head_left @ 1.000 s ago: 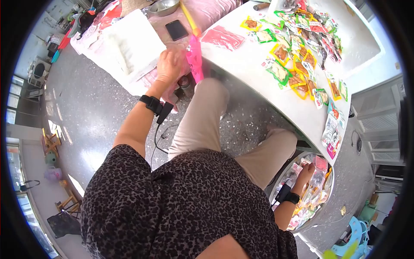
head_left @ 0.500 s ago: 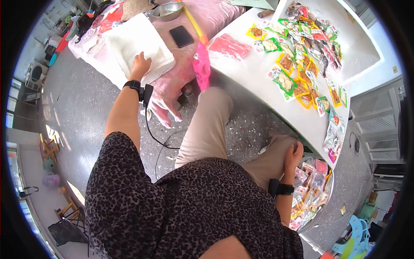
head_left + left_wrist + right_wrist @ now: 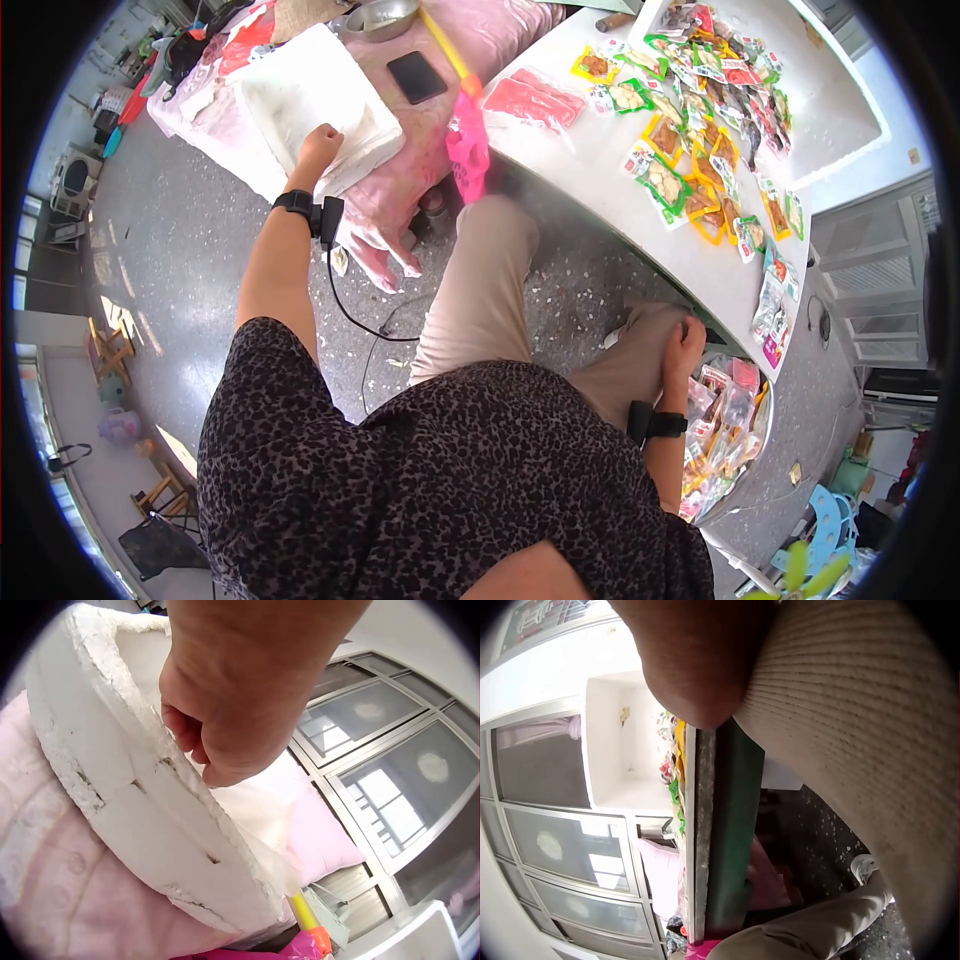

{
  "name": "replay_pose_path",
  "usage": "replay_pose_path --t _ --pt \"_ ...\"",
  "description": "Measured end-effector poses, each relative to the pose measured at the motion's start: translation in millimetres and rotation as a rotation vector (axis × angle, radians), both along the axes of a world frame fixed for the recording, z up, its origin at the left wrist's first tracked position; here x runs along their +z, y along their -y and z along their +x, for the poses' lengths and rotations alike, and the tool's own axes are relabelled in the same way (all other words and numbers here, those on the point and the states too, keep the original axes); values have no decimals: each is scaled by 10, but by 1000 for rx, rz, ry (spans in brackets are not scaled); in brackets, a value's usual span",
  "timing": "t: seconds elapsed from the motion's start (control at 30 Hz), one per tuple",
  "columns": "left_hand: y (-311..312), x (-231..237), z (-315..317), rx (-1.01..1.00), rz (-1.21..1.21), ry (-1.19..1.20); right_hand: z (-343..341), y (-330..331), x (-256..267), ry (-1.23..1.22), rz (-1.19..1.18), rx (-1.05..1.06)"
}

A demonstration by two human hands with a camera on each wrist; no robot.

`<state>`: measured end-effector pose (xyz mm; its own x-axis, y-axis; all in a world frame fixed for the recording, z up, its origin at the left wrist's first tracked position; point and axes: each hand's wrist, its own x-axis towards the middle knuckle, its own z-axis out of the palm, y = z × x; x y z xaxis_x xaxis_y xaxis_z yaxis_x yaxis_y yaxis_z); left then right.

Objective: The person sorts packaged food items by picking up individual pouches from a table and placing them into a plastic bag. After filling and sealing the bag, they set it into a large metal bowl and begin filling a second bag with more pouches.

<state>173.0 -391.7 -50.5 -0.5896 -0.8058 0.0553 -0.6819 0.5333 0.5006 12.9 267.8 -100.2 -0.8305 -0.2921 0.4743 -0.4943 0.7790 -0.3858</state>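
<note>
A white foam box [image 3: 372, 120] with worn, chipped edges sits on pink fabric [image 3: 440, 150] at the upper left. Over its near rim is my left hand [image 3: 319, 147], fingers curled into a fist. From the left wrist, the same hand [image 3: 240, 712] appears just inside the box wall [image 3: 150, 795], and nothing shows between its fingers. Thin whitish sheeting [image 3: 262, 844] lies beyond the fingertips. On the knee of my beige trousers [image 3: 630, 350] rests my right hand [image 3: 684, 347], loosely bent and holding nothing. Its underside [image 3: 697, 675] fills the top of the right wrist view.
A phone [image 3: 417, 77], metal bowl [image 3: 382, 18] and yellow stick [image 3: 447, 50] lie on the pink fabric. The white table [image 3: 610, 180] bears scattered food packets [image 3: 664, 187] and a red bag [image 3: 535, 98]. A tub of packets [image 3: 735, 420] stands by my right leg. Pink plastic [image 3: 467, 150] hangs between.
My left hand has moved left from the box's near right corner and, from pointing over the box, curled into a fist. My right hand has left the packet tub for my knee.
</note>
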Motion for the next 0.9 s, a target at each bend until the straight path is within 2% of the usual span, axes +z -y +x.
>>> replay_pose_path --t 0.13,0.33,0.43,0.57,0.7,0.77,0.83,0.9 --pt "-106 105 24 1 128 -216 -4 25 1 27 -34 22" --pt "-387 360 -36 67 -49 -283 2 40 10 2 -27 37" --pt "-642 410 -102 42 412 -577 36 65 37 35 -51 18" --pt "-1379 395 -248 -132 796 -809 61 121 98 106 -143 -11" --pt "-2203 408 -319 -272 1018 -658 113 428 329 67 -262 98" --pt "-2526 321 -397 -348 913 -623 216 722 498 555 -618 157" --pt "-2772 228 -461 -472 874 -514 313 994 691 669 -546 354" --pt "-3056 200 -506 -540 835 -431 405 1269 708 654 -535 477"
